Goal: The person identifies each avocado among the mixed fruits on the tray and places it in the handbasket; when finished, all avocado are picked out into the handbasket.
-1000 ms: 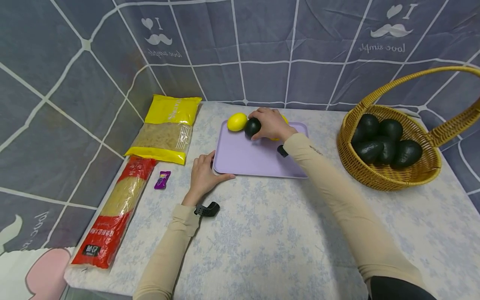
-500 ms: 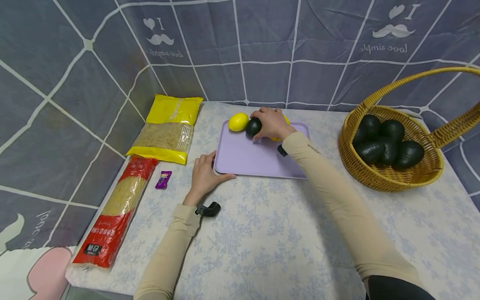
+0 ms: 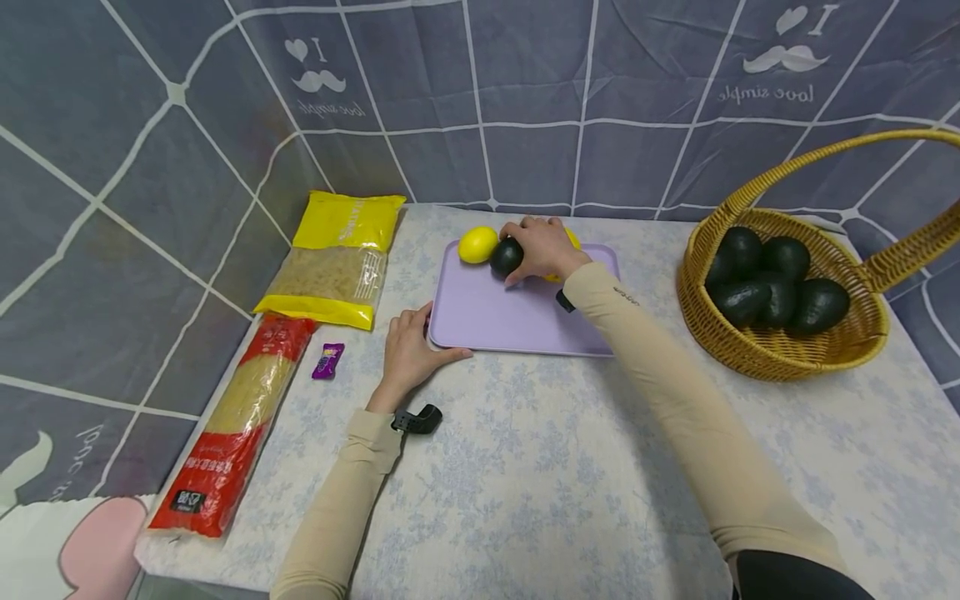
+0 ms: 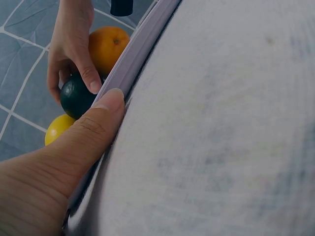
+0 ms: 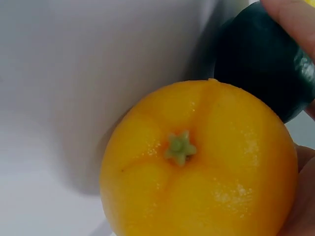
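My right hand [image 3: 542, 250] grips a dark green avocado [image 3: 506, 257] at the back of a lilac tray [image 3: 510, 321]. A yellow lemon [image 3: 477, 245] sits just left of the avocado. Right of it, an orange [image 5: 197, 162] with a green star-shaped stem end fills much of the right wrist view; in the head view my hand mostly covers it. My left hand [image 3: 407, 347] holds the tray's front left corner, its thumb [image 4: 98, 120] along the front rim and the other fingers at the left side.
A wicker basket [image 3: 780, 367] with several avocados [image 3: 819, 305] and a tall handle stands at the right. On the left lie a yellow bag [image 3: 330, 258], a red noodle packet [image 3: 232, 425] and a small purple wrapped candy [image 3: 327, 361]. A grey checked cloth [image 3: 525, 100] hangs behind.
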`<state>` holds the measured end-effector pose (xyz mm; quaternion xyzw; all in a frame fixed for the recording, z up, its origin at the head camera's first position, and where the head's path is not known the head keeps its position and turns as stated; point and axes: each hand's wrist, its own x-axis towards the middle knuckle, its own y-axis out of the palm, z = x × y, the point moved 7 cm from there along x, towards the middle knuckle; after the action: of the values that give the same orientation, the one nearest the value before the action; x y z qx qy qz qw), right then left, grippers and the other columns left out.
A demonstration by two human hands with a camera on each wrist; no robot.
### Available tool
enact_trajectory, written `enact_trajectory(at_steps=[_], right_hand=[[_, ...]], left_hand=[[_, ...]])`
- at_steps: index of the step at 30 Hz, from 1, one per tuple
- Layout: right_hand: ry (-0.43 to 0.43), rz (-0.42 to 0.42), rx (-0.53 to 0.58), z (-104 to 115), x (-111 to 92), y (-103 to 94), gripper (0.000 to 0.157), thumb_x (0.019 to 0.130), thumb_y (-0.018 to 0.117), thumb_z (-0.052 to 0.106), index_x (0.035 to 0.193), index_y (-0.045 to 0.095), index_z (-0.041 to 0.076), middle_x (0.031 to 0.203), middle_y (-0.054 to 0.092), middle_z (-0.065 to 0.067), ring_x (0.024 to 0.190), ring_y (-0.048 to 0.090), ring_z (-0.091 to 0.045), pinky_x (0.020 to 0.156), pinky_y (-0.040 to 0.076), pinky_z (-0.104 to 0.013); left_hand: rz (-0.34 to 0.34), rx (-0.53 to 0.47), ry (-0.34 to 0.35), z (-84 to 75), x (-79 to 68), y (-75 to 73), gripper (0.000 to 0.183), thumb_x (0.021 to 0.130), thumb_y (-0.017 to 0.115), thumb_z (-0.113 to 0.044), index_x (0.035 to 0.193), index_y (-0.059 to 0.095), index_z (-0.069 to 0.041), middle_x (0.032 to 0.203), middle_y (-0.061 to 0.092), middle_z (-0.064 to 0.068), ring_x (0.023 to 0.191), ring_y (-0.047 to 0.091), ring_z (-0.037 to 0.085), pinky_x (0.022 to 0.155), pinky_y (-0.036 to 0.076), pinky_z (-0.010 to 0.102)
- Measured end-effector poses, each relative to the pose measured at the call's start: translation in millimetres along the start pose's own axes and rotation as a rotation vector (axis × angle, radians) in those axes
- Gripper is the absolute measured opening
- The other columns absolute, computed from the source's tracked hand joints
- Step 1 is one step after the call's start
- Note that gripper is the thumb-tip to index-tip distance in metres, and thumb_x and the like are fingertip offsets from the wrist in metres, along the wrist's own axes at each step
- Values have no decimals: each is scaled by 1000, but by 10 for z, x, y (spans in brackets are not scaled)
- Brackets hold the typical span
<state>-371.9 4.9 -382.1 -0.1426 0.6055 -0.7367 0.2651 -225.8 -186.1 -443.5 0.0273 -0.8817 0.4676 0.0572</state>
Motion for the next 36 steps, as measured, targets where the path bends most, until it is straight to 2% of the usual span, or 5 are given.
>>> enact_trajectory(at_steps=[5,13,23,36], right_hand=[[-5,22,-23,23,16,17,79,70,80,50,133,47,17,127,48,-15,113,48,-32,102,16,-54],[-35,26,-63,75,18,-4,80,68,81,52,131,49,16,125,50,-13,110,49,-30,97,21,-51],[-59,48,-103,73,24,37,82,66,81,55,132,49,17,123,52,-11,108,51,-28,97,23,-52],[-96,6,-103,116,9,46,76,65,83,49,127,51,17,117,54,-10,104,53,-27,92,26,-49]], left_hand=[[1,2,-2,-6,-4,-2,107,61,84,-53,142,40,1,117,49,18,95,39,29,77,33,39],[7,1,-7,-24,-10,-12,106,62,84,-53,142,40,0,117,48,18,95,38,29,78,33,39],[0,4,2,-24,-11,-12,106,62,85,-51,142,40,1,115,49,18,93,38,29,77,33,39],[-4,2,8,-26,-18,-24,106,61,85,-51,141,40,2,116,48,19,94,39,30,78,33,40]])
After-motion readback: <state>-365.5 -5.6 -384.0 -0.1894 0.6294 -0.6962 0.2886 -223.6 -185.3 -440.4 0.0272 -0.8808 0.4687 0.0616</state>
